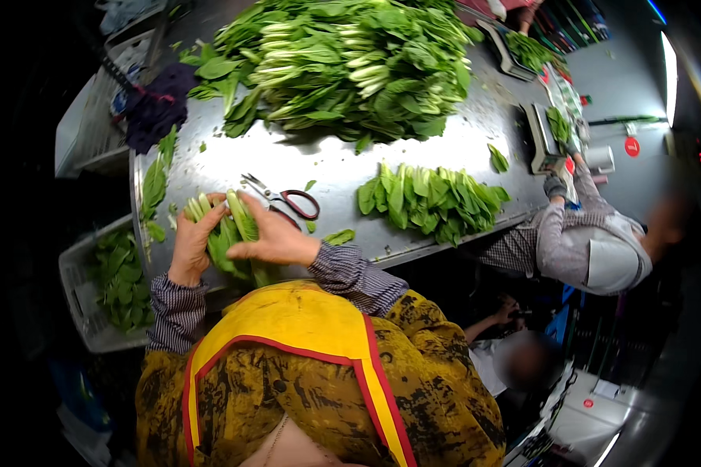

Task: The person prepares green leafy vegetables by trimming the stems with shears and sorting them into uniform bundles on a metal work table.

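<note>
Both hands are over the near left edge of the metal table. My left hand (195, 239) is closed around several stalks of leafy greens (225, 248), their pale stem ends pointing away from me. Another stalk (242, 213) is in my right hand (277, 236), close against the first ones. A pair of scissors (289, 201) with red-and-black handles lies just beyond my right hand, blades slightly apart. Right of the scissors is a neat row of greens (432, 201), stems facing away. A large heap of greens (350, 70) covers the far part of the table.
Loose leaves lie on the metal table (327, 154). A plastic crate of leaves (70, 274) stands at the left, below a dark purple cloth (160, 105). Scales (537, 140) stand at the right, where a gloved co-worker (584, 245) handles a bag. Another person (490, 362) is behind.
</note>
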Available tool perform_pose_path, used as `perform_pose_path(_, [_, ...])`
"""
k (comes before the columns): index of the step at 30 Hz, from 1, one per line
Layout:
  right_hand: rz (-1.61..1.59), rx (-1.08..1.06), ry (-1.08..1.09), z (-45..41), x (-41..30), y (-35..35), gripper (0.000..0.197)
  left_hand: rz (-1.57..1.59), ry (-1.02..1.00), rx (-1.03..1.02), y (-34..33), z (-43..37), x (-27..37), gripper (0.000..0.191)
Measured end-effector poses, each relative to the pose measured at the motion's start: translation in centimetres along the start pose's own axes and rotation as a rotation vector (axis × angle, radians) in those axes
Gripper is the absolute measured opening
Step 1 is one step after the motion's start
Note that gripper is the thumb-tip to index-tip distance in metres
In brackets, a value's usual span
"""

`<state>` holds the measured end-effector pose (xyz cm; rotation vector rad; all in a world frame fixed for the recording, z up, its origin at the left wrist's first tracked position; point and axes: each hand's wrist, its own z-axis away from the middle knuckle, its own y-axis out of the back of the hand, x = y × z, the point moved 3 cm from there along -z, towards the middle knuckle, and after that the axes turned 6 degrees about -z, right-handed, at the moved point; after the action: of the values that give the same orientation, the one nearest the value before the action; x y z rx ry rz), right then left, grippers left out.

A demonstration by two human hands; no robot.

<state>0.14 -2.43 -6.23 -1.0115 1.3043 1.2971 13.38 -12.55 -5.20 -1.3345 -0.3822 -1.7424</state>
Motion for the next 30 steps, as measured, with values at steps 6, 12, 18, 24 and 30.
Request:
perform_pose_path(6, [-0.081,0.139,-0.137,1.6,0.7,3.3,0.069,-0.130,-0.119,0.084,3.5,-1.2,1.5,0.022])
perform_pose_path(12, [0.039,0.313,-0.490,5.8,0.1,10.6,0.079,-0.711,-0.172,0.412,10.0,-0.7,2.9,0.032])
perform_pose_path(18, [0.889,0.594,-0.765,10.9,1.7,19.9,0.075,-0.555,-0.103,0.375,8.8,-0.3,1.6,0.033])
perform_pose_path(24, [1.167,0.886,-0.738,13.3,10.8,20.8,0.078,0.010,0.136,-0.090,0.5,-1.2,-0.7,0.048])
perform_pose_path(30, [1.145,1.029,-0.522,14.2,9.6,18.9,0.078,0.229,0.237,-0.177,-3.2,-1.9,-3.6,0.045])
